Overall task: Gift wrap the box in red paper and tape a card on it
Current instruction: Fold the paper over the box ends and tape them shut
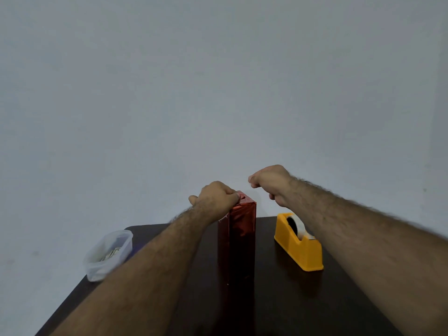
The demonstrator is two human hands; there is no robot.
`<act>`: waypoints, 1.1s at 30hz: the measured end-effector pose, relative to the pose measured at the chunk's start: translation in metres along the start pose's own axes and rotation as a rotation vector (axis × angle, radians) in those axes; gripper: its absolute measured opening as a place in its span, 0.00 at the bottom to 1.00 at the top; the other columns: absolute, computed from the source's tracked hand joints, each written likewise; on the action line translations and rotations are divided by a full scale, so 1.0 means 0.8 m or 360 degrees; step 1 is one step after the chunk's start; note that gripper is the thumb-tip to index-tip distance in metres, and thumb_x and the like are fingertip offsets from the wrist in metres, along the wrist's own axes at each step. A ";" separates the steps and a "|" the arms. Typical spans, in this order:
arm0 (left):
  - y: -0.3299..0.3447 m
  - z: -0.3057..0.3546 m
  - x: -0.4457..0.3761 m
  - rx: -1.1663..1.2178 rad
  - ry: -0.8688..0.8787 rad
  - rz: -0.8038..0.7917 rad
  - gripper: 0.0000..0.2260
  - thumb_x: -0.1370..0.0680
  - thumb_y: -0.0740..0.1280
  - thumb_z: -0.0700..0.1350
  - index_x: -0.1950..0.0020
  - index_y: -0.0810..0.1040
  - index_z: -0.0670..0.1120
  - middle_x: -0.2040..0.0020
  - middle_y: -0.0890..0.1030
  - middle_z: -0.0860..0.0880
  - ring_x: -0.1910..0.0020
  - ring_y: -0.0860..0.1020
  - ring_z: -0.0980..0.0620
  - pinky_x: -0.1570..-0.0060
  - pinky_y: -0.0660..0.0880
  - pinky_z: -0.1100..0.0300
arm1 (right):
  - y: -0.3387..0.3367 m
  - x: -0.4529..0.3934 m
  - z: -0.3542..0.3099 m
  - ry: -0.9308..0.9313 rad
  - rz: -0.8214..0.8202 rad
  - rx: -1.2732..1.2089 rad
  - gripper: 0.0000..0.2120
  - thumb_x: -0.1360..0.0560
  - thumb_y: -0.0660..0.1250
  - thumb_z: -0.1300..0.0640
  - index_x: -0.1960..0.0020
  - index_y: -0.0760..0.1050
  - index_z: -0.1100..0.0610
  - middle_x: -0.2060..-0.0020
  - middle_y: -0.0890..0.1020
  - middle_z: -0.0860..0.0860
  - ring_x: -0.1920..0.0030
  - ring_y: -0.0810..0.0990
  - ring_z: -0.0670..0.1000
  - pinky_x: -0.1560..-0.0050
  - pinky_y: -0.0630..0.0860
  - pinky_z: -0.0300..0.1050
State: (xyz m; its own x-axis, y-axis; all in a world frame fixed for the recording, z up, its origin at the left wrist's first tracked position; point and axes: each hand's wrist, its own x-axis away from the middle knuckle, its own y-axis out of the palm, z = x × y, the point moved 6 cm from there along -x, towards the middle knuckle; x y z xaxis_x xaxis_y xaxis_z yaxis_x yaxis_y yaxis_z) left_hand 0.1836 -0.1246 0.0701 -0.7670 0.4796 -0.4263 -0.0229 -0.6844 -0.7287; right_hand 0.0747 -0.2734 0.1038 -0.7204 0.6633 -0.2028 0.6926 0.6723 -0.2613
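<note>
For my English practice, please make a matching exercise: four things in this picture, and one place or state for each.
Things:
1. wrapped box
2. tape dispenser
3. plastic container
4. left hand

Places or states:
A. at the table's left edge
B. stands upright in the middle
C. presses on the box top
D. yellow, right of the box

Pairs: 1-B, 2-D, 3-A, 4-C

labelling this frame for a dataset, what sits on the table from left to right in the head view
Translucent plastic tub → tall box wrapped in shiny red paper, left hand gripping its top → yellow plastic tape dispenser, all on the dark wooden table.
</note>
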 end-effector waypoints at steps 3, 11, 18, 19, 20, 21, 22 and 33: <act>0.000 -0.001 -0.002 0.0001 -0.0019 0.0018 0.13 0.20 0.67 0.57 0.52 0.88 0.52 0.54 0.86 0.54 0.49 0.79 0.50 0.47 0.62 0.46 | 0.010 -0.006 0.004 0.0024 0.0019 0.0058 0.11 0.27 0.69 0.72 0.48 0.86 0.64 0.45 0.87 0.52 0.42 0.83 0.53 0.71 0.65 0.39; 0.000 0.001 -0.002 -0.0003 -0.0021 0.0040 0.15 0.21 0.66 0.57 0.54 0.87 0.49 0.64 0.79 0.53 0.55 0.78 0.52 0.49 0.61 0.47 | 0.024 -0.007 0.006 0.0084 0.0042 0.0257 0.05 0.30 0.74 0.69 0.56 0.82 0.63 0.53 0.85 0.53 0.47 0.82 0.55 0.51 0.77 0.47; -0.001 0.002 0.001 0.0004 -0.0029 0.0029 0.17 0.20 0.66 0.57 0.63 0.82 0.49 0.66 0.78 0.54 0.54 0.78 0.50 0.45 0.62 0.46 | 0.028 0.001 0.001 0.0042 0.0123 0.0567 0.10 0.31 0.74 0.66 0.64 0.74 0.60 0.66 0.75 0.52 0.66 0.75 0.52 0.74 0.65 0.38; -0.002 0.003 0.002 -0.0001 -0.0029 0.0026 0.17 0.20 0.66 0.57 0.63 0.83 0.49 0.65 0.80 0.54 0.53 0.78 0.50 0.45 0.62 0.46 | 0.028 0.003 -0.002 0.0032 0.0144 0.0651 0.10 0.31 0.73 0.66 0.64 0.72 0.59 0.67 0.73 0.52 0.69 0.71 0.51 0.75 0.62 0.37; -0.002 0.003 0.002 -0.0007 -0.0027 0.0018 0.17 0.19 0.66 0.57 0.63 0.83 0.49 0.65 0.80 0.54 0.52 0.77 0.50 0.43 0.62 0.46 | 0.029 0.004 -0.005 0.0020 0.0154 0.0743 0.11 0.31 0.72 0.66 0.64 0.70 0.59 0.68 0.71 0.51 0.71 0.68 0.50 0.76 0.60 0.37; -0.002 0.004 0.002 -0.0012 -0.0025 0.0013 0.18 0.19 0.66 0.57 0.64 0.82 0.50 0.65 0.79 0.55 0.53 0.77 0.50 0.42 0.63 0.45 | 0.029 0.005 -0.008 0.0009 0.0156 0.0830 0.12 0.31 0.71 0.66 0.65 0.67 0.58 0.69 0.68 0.51 0.72 0.65 0.50 0.77 0.58 0.37; -0.002 0.005 0.002 -0.0017 -0.0025 0.0013 0.18 0.19 0.66 0.57 0.65 0.81 0.49 0.66 0.78 0.55 0.53 0.77 0.50 0.42 0.63 0.46 | 0.030 0.006 -0.012 -0.0007 0.0152 0.0913 0.14 0.31 0.70 0.66 0.66 0.65 0.57 0.71 0.67 0.50 0.73 0.64 0.50 0.76 0.58 0.37; -0.001 0.006 -0.001 -0.0092 -0.0007 -0.0006 0.18 0.19 0.66 0.60 0.63 0.84 0.53 0.64 0.80 0.56 0.49 0.79 0.49 0.39 0.64 0.43 | 0.027 0.015 -0.043 -0.0072 0.0300 0.1663 0.14 0.32 0.80 0.49 0.58 0.79 0.56 0.64 0.80 0.48 0.65 0.79 0.50 0.66 0.74 0.41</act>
State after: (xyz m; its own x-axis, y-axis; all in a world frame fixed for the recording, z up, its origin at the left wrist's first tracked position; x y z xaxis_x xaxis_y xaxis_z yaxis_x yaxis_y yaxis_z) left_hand 0.1815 -0.1267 0.0738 -0.7697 0.4795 -0.4214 0.0113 -0.6498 -0.7600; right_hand 0.0823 -0.2398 0.1286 -0.6203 0.7001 -0.3535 0.4328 -0.0704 -0.8988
